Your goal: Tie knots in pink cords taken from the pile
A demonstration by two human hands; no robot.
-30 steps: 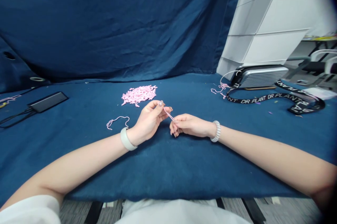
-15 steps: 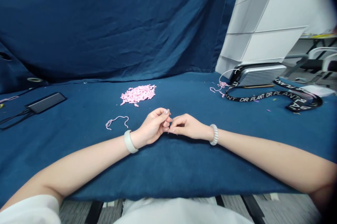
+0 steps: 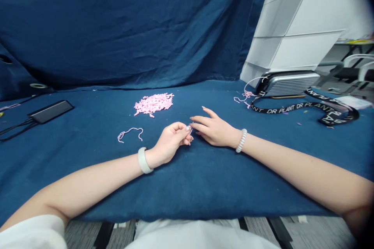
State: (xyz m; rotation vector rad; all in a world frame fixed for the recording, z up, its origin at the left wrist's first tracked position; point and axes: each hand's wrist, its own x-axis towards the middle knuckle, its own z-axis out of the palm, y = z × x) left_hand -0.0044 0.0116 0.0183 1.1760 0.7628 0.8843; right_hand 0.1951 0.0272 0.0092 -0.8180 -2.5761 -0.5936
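My left hand [image 3: 172,142] rests on the blue cloth at the table's middle, its fingers curled and pinched on a short pink string piece [image 3: 191,128]. My right hand [image 3: 214,128] lies just to its right with the fingers stretched out and apart, its fingertips close to the left hand's pinch. A pile of pink string pieces [image 3: 154,103] lies behind the hands. A loose pink strand [image 3: 130,133] lies to the left of my left wrist.
A black flat device [image 3: 49,111] with cables lies at the far left. A silver case [image 3: 289,83] and a black lettered strap [image 3: 304,106] lie at the right, with some pink strands [image 3: 244,97] beside them. A white panel [image 3: 295,23] stands behind.
A second ago both hands held the pink piece taut between them. They came together, then my right hand let go, opened and moved slightly away; the left keeps its pinch.
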